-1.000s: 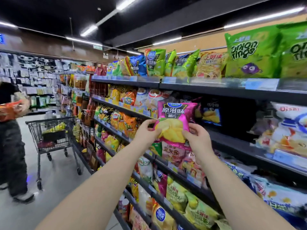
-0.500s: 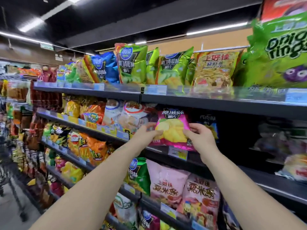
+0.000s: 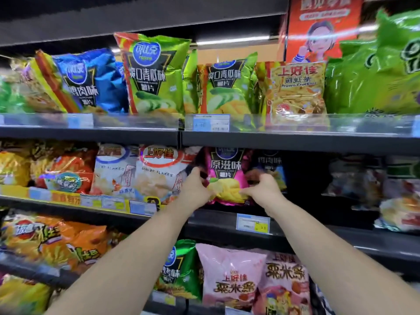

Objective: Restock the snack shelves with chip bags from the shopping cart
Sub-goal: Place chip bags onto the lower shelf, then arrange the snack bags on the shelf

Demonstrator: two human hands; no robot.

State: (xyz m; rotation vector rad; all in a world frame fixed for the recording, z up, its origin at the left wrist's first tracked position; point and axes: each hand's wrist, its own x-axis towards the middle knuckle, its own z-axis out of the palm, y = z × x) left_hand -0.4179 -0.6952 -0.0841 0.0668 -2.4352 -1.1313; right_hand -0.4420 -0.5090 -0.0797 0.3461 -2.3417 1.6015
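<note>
Left grip (image 3: 196, 187) and right grip (image 3: 263, 188) pinch glossy, crinkled pink bag (image 3: 225, 165) — upright.

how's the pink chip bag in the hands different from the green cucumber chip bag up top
The pink chip bag is magenta with yellow chips; the green cucumber chip bag shows cucumber slices. The left hand and right hand grip the pink one at the second shelf; the green one stands untouched on the top shelf. Both carry a round blue logo over a black panel.

Shop: price-tagged snack shelves (image 3: 295, 142)
</note>
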